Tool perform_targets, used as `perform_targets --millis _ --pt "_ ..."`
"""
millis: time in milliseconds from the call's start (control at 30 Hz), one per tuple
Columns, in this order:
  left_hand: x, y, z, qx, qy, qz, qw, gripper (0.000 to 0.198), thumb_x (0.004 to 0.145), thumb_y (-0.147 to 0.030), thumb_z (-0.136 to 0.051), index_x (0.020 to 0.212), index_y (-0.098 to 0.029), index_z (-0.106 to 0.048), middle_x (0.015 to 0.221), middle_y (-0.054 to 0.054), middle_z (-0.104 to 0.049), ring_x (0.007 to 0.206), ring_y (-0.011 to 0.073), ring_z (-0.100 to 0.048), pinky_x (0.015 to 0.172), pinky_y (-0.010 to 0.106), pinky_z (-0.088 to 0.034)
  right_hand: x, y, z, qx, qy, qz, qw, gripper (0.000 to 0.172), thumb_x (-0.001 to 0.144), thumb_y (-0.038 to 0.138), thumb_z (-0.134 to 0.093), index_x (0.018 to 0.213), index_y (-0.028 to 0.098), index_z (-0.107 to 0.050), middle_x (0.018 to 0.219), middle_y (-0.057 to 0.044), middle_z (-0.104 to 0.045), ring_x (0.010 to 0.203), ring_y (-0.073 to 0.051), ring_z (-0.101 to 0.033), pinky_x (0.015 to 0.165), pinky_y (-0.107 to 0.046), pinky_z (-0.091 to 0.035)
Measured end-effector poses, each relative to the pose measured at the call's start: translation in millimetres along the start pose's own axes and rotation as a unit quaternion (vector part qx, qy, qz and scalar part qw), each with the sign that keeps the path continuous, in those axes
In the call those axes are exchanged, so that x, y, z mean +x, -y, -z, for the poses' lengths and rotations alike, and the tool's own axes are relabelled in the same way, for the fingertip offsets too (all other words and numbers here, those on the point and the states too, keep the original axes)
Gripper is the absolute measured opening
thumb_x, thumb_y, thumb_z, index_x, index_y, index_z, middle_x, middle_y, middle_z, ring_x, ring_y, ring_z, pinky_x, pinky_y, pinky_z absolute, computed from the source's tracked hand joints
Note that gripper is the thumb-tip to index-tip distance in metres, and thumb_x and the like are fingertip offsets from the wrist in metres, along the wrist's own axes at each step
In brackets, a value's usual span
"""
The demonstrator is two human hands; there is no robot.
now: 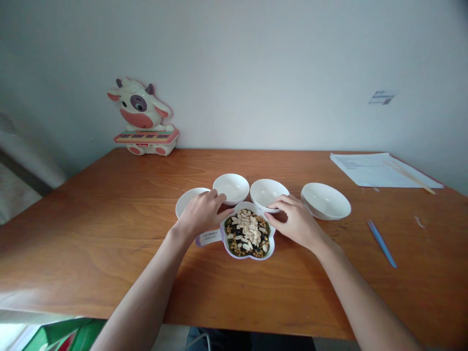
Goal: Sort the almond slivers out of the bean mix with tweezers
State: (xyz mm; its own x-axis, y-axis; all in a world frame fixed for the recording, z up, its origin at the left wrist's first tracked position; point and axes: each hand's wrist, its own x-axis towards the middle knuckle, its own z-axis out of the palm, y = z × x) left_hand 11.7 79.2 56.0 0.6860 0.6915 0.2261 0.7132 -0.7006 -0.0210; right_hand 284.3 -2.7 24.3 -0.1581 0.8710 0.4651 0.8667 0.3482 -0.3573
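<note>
A smooth white plaster wall [256, 73] rises behind my warm orange-brown wooden table [91, 243], its grain running in long, soft streaks. Straight ahead of my hands sits a scalloped, flower-shaped white dish with a purple-trimmed tab [247, 234], heaped with round tan beans, dark seeds and pale flat nut slivers. My left hand [203, 213] curves loosely, fingers slightly apart, over a shallow round white ceramic bowl [188, 201], with the thumb reaching toward the dish's rim. My right hand [298, 222] arches beside the dish, its fingers together and curled against a second glossy white bowl [266, 192]. I cannot tell whether either hand is gripping, but neither is pinching anything. A third white bowl [231, 187] stands between my hands, just past my left fingertips. A fourth white bowl [324, 201] sits to the right of my right hand, and a slim blue plastic tool [382, 243] lies farther right.
</note>
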Motion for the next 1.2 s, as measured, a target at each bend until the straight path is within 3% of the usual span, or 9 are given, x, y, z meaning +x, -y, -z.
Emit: perform_targets --millis 200,300,400,500,633,733,1000,1200 --pt "-0.4 7.1 -2.7 -0.013 -0.025 -0.033 0.999 0.043 0.095 -0.058 -0.060 0.097 -0.016 -0.070 0.089 0.009 -0.069 0.079 0.0232 -0.067 0.069 0.032 -0.049 -1.0 -2.9 1.1 -0.012 -0.009 0.019 1.000 0.017 0.093 0.037 -0.065 0.091 0.023 -0.074 0.095 -0.007 -0.069 0.088 -0.023 -0.065 0.083 -0.039 -0.052" --pt "-0.8 5.8 -0.2 0.001 -0.029 -0.028 0.999 0.041 0.095 -0.056 -0.061 0.094 -0.016 -0.070 0.088 0.008 -0.070 0.077 0.0222 -0.067 0.066 0.031 -0.047 -1.1 -7.9 8.0 -0.084 -0.099 -0.004 0.992 0.026 0.095 0.043 -0.062 0.101 0.022 -0.075 0.105 -0.010 -0.068 0.099 -0.026 -0.065 0.091 -0.043 -0.050" --pt "-0.9 3.1 2.9 0.012 -0.025 -0.023 0.999 0.039 0.095 -0.054 -0.062 0.093 -0.016 -0.069 0.088 0.007 -0.070 0.077 0.0219 -0.067 0.065 0.031 -0.046 -3.2 -19.5 17.3 -0.215 -0.187 -0.108 0.952 0.031 0.096 0.045 -0.059 0.103 0.019 -0.076 0.112 -0.015 -0.066 0.105 -0.032 -0.063 0.090 -0.046 -0.048" --pt "-0.8 1.9 3.8 0.019 -0.028 -0.015 0.999 0.037 0.094 -0.053 -0.064 0.093 -0.016 -0.068 0.087 0.007 -0.070 0.076 0.0219 -0.067 0.063 0.030 -0.045 -7.2 -31.4 23.7 -0.292 -0.145 -0.184 0.927 0.039 0.094 0.049 -0.058 0.105 0.016 -0.076 0.109 -0.019 -0.068 0.100 -0.035 -0.064 0.081 -0.043 -0.047" --pt "-0.3 4.0 3.1 0.017 -0.037 -0.026 0.999 0.037 0.095 -0.054 -0.062 0.091 -0.017 -0.068 0.085 0.006 -0.070 0.074 0.0213 -0.067 0.061 0.030 -0.044 -9.8 -34.4 26.2 -0.271 -0.057 -0.259 0.925 0.040 0.098 0.049 -0.051 0.110 0.016 -0.071 0.089 -0.013 -0.075 0.077 -0.030 -0.068 0.062 -0.035 -0.039" --pt "0.2 7.4 2.6 0.009 -0.046 -0.046 0.998 0.038 0.096 -0.053 -0.060 0.088 -0.018 -0.069 0.084 0.006 -0.070 0.072 0.0201 -0.066 0.060 0.029 -0.043 -8.5 -30.7 27.6 -0.268 -0.033 -0.287 0.919 0.036 0.098 0.048 -0.052 0.111 0.019 -0.070 0.081 -0.010 -0.076 0.069 -0.028 -0.067 0.056 -0.033 -0.032" --pt "-0.1 21.9 -1.8 -0.005 -0.085 -0.086 0.993 0.036 0.100 -0.049 -0.056 0.091 -0.019 -0.074 0.082 0.005 -0.070 0.069 0.0170 -0.063 0.061 0.028 -0.042 -6.4 -27.5 32.7 -0.268 -0.005 -0.258 0.928 0.029 0.089 0.041 -0.059 0.109 0.022 -0.069 0.067 -0.004 -0.071 0.061 -0.024 -0.062 0.056 -0.032 -0.025" --pt "1.5 24.1 -1.3 0.003 -0.087 -0.073 0.993 0.039 0.100 -0.050 -0.056 0.086 -0.017 -0.072 0.082 0.006 -0.069 0.070 0.0179 -0.062 0.062 0.029 -0.041 -8.0 -25.7 35.3 -0.239 0.027 -0.202 0.949 0.017 0.084 0.040 -0.061 0.079 0.024 -0.063 0.060 0.000 -0.066 0.057 -0.020 -0.056 0.056 -0.031 -0.022"
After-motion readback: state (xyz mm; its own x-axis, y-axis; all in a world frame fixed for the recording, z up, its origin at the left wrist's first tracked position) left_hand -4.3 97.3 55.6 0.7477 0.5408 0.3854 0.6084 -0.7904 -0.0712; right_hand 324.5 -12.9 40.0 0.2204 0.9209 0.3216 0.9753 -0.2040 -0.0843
